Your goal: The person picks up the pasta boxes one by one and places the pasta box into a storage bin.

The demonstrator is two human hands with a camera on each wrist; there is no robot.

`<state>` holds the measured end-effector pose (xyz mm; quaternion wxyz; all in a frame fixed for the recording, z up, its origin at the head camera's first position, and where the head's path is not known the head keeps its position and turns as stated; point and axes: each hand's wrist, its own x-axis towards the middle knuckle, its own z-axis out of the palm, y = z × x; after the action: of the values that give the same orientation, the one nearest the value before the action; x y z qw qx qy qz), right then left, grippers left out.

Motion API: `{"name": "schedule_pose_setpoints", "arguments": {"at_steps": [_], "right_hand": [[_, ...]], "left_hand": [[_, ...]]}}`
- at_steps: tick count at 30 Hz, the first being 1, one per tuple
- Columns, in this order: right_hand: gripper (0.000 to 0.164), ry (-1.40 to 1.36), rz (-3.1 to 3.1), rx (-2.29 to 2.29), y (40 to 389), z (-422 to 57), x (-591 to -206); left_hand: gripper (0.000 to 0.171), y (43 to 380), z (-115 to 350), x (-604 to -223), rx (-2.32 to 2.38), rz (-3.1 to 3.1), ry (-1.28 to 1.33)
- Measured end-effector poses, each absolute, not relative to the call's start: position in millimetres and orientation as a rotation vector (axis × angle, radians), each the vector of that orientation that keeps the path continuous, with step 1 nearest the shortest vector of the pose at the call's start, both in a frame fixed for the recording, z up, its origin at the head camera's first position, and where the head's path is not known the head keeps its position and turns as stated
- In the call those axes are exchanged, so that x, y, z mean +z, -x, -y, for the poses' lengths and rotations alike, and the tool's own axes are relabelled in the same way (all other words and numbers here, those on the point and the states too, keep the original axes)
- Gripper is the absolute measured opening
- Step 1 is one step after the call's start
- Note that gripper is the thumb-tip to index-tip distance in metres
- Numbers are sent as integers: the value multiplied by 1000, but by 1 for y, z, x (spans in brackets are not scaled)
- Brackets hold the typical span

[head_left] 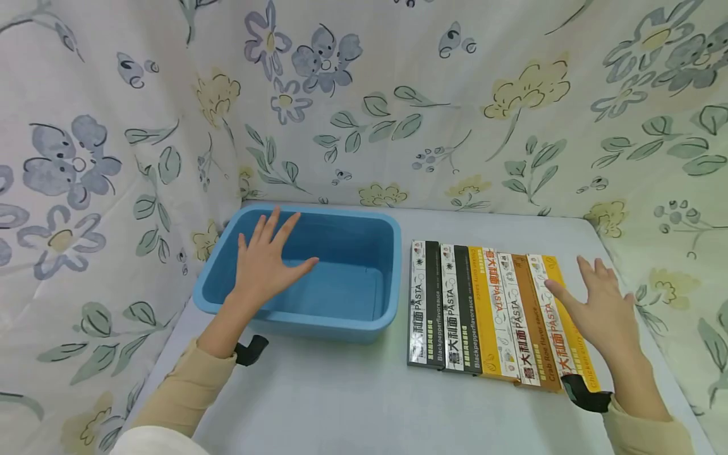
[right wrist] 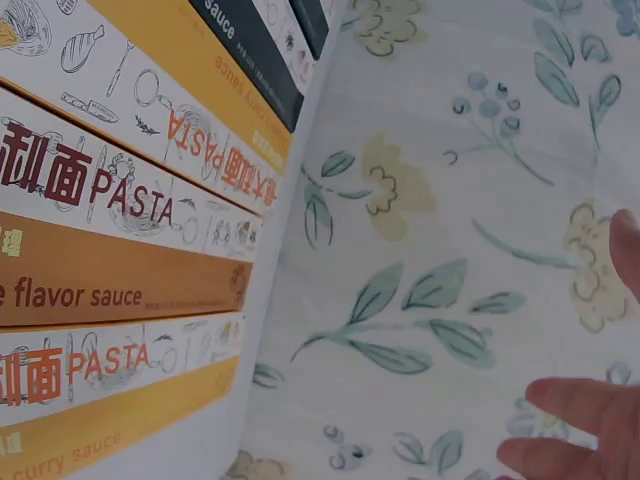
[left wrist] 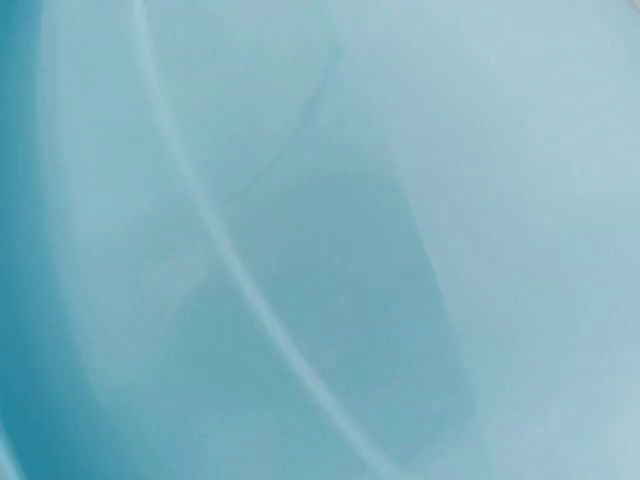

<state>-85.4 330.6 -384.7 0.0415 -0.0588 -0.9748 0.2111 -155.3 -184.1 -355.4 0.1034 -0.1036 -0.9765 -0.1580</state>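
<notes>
"Holding anything?"
"Nothing; hovering with right hand spread wide near pasta boxes, right of centre, left hand equally wide over blue tub, centre left."
"Which step?"
"Probably readying a pick-up; next, likely, narrow around one box."

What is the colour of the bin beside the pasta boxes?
The bin is blue; the head view shows it best.
</notes>
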Motion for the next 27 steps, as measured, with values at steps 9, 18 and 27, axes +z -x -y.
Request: {"name": "schedule_pose_setpoints", "arguments": {"at_steps": [9, 18, 27], "right_hand": [[83, 209, 2914, 814, 70, -343, -397], [83, 260, 2971, 801, 55, -357, -412], [85, 381, 3016, 805, 45, -366, -429]], "left_hand": [[79, 146, 208, -361, -644, 2582, 374], [88, 142, 236, -365, -683, 2406, 438], [98, 132, 263, -371, -610, 2429, 334]]}}
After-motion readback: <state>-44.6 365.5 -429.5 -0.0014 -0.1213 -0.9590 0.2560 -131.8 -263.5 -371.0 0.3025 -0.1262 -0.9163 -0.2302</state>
